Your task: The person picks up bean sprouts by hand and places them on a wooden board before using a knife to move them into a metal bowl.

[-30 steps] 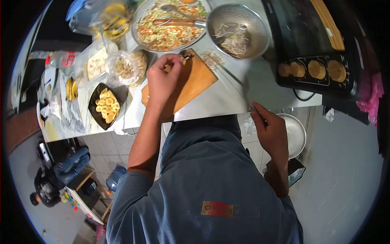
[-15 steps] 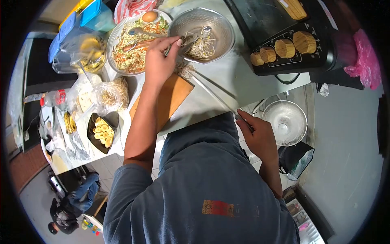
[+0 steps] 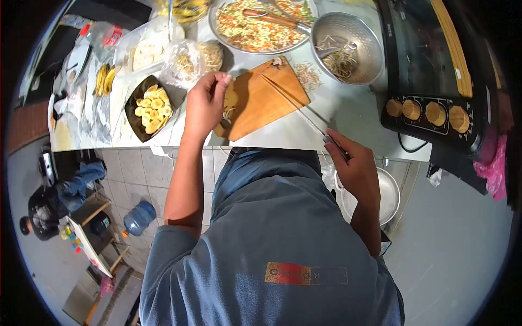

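Observation:
My left hand (image 3: 207, 103) is closed in a pinch beside the left edge of the wooden cutting board (image 3: 266, 103); anything between its fingertips is too small to make out. A few pale sprouts (image 3: 228, 114) lie just right of it. My right hand (image 3: 353, 163) grips a long knife (image 3: 311, 120) by its handle, its blade reaching up and left over the board. A metal bowl (image 3: 375, 54) containing sprouts and a utensil stands behind, right of a large plate (image 3: 213, 27) of chopped vegetables with a wooden-handled utensil.
A dark dish (image 3: 130, 111) of sliced banana and a plastic bag (image 3: 185, 62) of sprouts are at left. A black appliance with wooden knobs (image 3: 435, 117) stands right. Below hangs or stands a strainer (image 3: 383, 198). A person (image 3: 46, 209) is at far left, near a water jug (image 3: 140, 217).
The view has shifted, so the table's items appear elsewhere. My left hand has moved from the bowl's edge to the board's left side. The knife blade is now over the board.

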{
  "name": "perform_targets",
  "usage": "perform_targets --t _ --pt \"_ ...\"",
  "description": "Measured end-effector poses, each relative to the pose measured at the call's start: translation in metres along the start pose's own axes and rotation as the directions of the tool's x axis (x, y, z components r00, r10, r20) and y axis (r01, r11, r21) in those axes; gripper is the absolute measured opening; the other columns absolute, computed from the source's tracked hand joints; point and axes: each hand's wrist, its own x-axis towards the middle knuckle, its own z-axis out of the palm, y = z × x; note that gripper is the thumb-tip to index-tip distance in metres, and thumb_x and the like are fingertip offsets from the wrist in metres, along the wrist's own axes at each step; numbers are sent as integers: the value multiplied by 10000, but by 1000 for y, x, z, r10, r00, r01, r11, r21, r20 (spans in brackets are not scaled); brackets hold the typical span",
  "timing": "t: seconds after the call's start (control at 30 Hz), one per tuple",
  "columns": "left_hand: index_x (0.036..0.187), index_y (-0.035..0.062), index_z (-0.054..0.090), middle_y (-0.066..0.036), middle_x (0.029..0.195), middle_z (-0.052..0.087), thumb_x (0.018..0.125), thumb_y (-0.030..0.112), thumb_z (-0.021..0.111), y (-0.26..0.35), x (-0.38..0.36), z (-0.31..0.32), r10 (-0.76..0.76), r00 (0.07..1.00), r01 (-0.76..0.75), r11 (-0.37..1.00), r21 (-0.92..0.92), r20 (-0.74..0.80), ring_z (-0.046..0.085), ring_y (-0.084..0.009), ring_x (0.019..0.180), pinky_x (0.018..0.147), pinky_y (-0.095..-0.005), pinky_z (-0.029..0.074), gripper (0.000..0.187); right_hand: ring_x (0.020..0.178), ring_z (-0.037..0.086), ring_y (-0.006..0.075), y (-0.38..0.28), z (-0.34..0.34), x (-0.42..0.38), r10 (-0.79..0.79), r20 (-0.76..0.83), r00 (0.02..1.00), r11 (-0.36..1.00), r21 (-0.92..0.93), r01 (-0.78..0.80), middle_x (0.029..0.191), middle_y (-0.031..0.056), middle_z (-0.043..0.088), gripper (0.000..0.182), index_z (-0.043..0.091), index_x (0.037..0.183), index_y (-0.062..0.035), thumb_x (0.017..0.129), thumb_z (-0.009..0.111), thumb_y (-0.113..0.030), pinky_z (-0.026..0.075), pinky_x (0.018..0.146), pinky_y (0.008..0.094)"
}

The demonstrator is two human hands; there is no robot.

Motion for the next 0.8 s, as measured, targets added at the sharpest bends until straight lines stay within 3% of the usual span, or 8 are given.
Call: perform_targets --t 0.1,0.3,0.4,0.5,0.53,0.73,0.8 --pt "964 -33 723 -88 734 695 960 245 744 -6 -25 -7 -159 987 159 987 -14 25 565 -78 650 618 -270 481 279 654 644 288 0 2 7 -50 23 998 999 9 50 825 190 704 325 709 1238 -48 976 675 -237 499 657 370" --pt "901 -27 739 -111 686 703 932 273 770 -37 -38 -24 -226 969 234 970 70 -99 606 -134 581 566 -310 483 304 678 670 280 -2 4 16 -134 46 990 990 -29 135 856 198 719 318 708 1230 -30 964 695 -203 515 675 360" --pt "915 -18 745 -179 705 681 925 283 762 -40 -36 -31 -146 978 177 960 218 -150 621 -278 565 565 -348 495 302 720 701 276 -4 5 16 -151 49 987 988 -16 152 908 208 734 321 706 1225 -15 961 701 -199 531 698 348" --pt "931 -13 747 -180 741 684 936 255 746 -47 -36 -29 -75 978 121 963 241 -195 635 -295 613 596 -351 503 269 759 724 266 -6 5 17 -134 71 989 990 -31 136 946 218 740 318 705 1224 -11 960 703 -189 540 714 338" --pt "975 -6 748 -180 818 697 937 213 731 -42 -34 -32 -72 988 106 958 268 -134 654 -304 683 648 -356 518 223 759 724 266 -6 5 17 -136 72 988 990 -31 138 946 218 740 318 705 1224 -11 960 703 -189 540 714 338" --pt "975 5 738 -160 917 719 890 111 745 -47 -27 -27 155 980 -132 977 167 -128 674 -315 793 742 -377 534 136 669 671 220 -4 6 12 -83 85 993 995 -52 88 880 205 732 319 707 1234 -25 962 705 -192 515 662 336" --pt "959 9 738 -155 908 718 878 102 756 -40 -27 -28 143 986 -125 975 183 -89 677 -309 801 744 -376 533 125 641 643 211 -2 8 11 -116 56 992 993 -7 117 848 195 723 321 708 1240 -33 961 707 -193 505 647 336"
